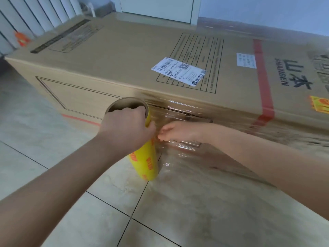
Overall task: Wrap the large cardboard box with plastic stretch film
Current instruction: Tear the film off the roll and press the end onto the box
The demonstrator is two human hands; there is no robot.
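Observation:
A large cardboard box (pixel 124 56) lies on the tiled floor, with printed panels, a white shipping label and a red tape band. Clear stretch film (pixel 188 111) covers its near side and right part. A yellow roll of film (pixel 145 164) with a cardboard core stands nearly upright against the box's near side. My left hand (pixel 128 127) grips the top of the roll, fingers hooked into the core. My right hand (pixel 176 132) reaches across beside the roll and pinches the film against the box side.
A white radiator (pixel 35 16) stands at the back left, with an orange object (pixel 22 39) below it. A white door (pixel 158 8) is behind the box. Pale tiled floor (pixel 89 220) spreads in front and to the left.

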